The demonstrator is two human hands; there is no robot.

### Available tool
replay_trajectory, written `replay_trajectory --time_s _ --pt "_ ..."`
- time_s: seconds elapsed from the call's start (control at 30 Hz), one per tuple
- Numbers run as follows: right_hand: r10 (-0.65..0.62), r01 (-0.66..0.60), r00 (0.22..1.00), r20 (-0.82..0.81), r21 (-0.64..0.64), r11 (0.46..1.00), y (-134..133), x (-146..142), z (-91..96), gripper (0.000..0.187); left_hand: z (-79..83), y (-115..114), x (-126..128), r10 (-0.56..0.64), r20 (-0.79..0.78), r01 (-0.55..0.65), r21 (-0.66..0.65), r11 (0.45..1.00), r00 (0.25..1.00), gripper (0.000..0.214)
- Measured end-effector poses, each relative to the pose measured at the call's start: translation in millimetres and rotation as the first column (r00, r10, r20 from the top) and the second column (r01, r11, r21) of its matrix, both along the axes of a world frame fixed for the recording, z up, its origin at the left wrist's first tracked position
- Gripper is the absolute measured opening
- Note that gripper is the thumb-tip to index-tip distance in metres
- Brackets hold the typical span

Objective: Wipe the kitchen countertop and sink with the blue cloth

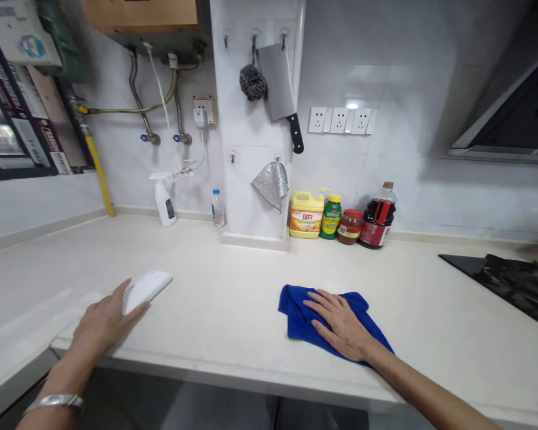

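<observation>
My left hand (101, 322) grips a flat white rectangular slab (147, 289) by its near end, thumb on one side and fingers on the other, low over the left part of the counter. I cannot tell exactly what the slab is. On the right, my right hand (341, 325) lies flat with its fingers spread on top of a blue cloth (298, 322). The cloth rests bunched and partly folded on the white countertop (215, 310), and its part under the palm is hidden.
Along the wall stand a white spray bottle (164, 203), a small clear bottle (217, 210), a yellow detergent jug (305, 218), a green bottle (330, 218), a red-lidded jar (349, 228) and a dark sauce bottle (377, 221). A cleaver (275, 80) hangs above. A gas stove (515, 283) sits right.
</observation>
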State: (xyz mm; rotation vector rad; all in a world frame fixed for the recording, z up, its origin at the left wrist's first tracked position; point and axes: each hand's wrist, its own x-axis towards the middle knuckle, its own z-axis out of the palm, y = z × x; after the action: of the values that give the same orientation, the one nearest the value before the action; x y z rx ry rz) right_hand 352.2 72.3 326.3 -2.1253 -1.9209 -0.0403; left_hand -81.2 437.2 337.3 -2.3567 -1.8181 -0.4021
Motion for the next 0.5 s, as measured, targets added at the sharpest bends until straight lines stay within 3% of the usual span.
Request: replay_trajectory --time_s 0.07,0.13,0.2,0.27,0.33,0.43,0.5 --pt "0.023 -0.022 0.999 0.032 -0.022 1.0 0.0 0.2 -1.4 0.053 1.8 -5.9 3.1 -0.009 -0.001 0.009 0.018 1.0 1.0 0.064" --pt "0.042 -0.039 0.997 0.058 -0.051 0.998 1.1 -2.2 -3.4 0.053 6.4 -24.1 14.5 -0.051 0.046 0.044 0.133 0.99 0.998 0.06" --pt "0.031 -0.025 0.997 0.076 -0.076 0.997 4.8 -9.3 -5.5 0.052 15.9 -54.0 33.2 -0.212 0.165 0.159 0.285 0.945 0.963 0.048" --pt "0.001 0.007 0.995 0.098 -0.084 0.996 12.8 -21.6 -6.9 0.054 32.1 -93.9 54.3 -0.436 0.337 0.318 0.351 0.881 0.834 0.041" --pt "-0.026 0.037 0.993 0.119 -0.088 0.995 27.2 -37.6 -6.8 0.056 53.5 -140.9 70.5 -0.523 0.515 0.41 0.325 0.852 0.679 0.037" --pt "-0.041 0.053 0.991 0.127 -0.096 0.994 60.7 -63.4 -3.6 0.06 81.7 -213.4 74.7 -0.489 0.765 0.529 0.232 0.817 0.42 0.03" --pt "-0.029 0.039 0.993 0.113 -0.091 0.995 88.1 -80.7 -0.2 0.06 87.8 -252.9 63.2 -0.406 0.886 0.647 0.176 0.741 0.223 0.036"
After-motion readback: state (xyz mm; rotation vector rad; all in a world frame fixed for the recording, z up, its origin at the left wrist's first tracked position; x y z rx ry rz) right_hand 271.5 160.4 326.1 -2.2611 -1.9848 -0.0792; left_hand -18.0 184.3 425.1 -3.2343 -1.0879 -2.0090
